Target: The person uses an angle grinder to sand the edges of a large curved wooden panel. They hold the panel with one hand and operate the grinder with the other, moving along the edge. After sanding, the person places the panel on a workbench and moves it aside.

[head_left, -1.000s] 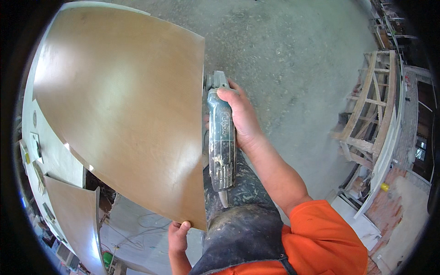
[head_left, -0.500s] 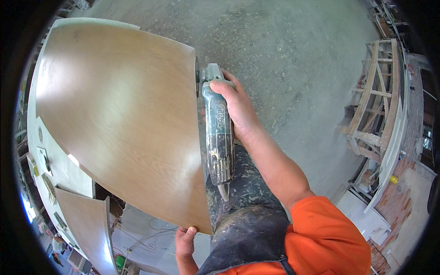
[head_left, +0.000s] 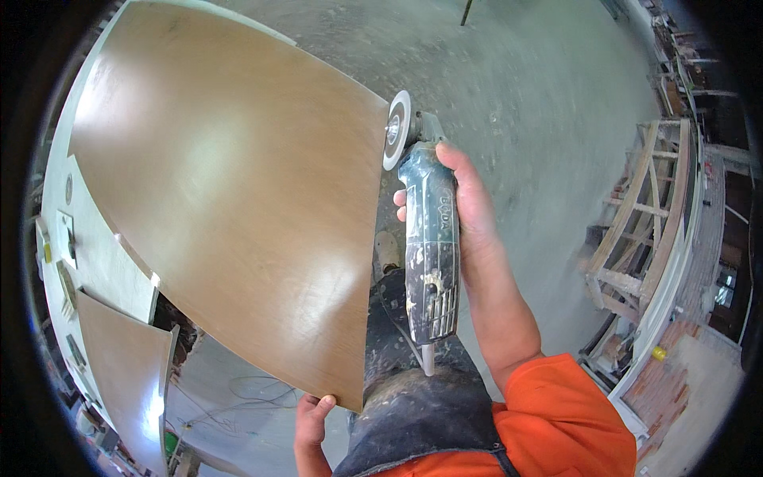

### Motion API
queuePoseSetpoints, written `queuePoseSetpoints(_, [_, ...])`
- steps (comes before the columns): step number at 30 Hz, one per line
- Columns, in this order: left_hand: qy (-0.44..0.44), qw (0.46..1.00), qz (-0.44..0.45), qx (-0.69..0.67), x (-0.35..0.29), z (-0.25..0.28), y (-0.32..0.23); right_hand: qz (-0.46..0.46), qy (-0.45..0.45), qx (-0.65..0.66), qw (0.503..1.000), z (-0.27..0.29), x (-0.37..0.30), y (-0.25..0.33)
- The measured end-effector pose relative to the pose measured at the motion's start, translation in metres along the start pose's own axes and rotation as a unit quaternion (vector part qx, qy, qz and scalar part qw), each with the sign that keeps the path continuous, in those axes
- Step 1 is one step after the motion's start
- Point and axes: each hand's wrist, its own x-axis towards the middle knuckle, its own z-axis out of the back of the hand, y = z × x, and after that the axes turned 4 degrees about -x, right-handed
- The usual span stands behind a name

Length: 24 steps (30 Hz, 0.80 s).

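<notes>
My right hand (head_left: pixel 463 184) is wrapped around the body of a dusty dark teal angle grinder (head_left: pixel 430 246), its power cord trailing down toward my apron. The grinder's pale disc (head_left: pixel 397 129) stands on edge beside the upper right corner of a large, glossy brown curved panel (head_left: pixel 214 191); whether it touches the panel I cannot tell. At the panel's near corner, by my waist, my left hand (head_left: pixel 311 417) grips the edge with the thumb on top and the fingers hidden below.
Under the large panel lies a pale work table (head_left: pixel 103 230) with small tools on it. A smaller brown panel (head_left: pixel 119 358) rests at the lower left. Cables (head_left: pixel 254 393) run over the floor there. A wooden frame (head_left: pixel 644 211) stands at the right on the dusty concrete floor (head_left: pixel 532 143).
The grinder has moved right, and it has turned so its disc face now shows. In the picture, the large panel's right edge slants more. My left hand keeps its hold on the corner.
</notes>
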Motion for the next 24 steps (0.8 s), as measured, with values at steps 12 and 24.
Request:
queuePoseSetpoints(12, [0.022,1.000,0.012,-0.005,0.000,0.008,-0.002,0.015,0.017,0.002,1.000,-0.003,0.002,-0.010])
queuePoseSetpoints(24, [0.041,0.998,-0.038,0.024,0.008,-0.008,-0.011,-0.028,0.058,0.028,0.997,0.014,-0.050,-0.048])
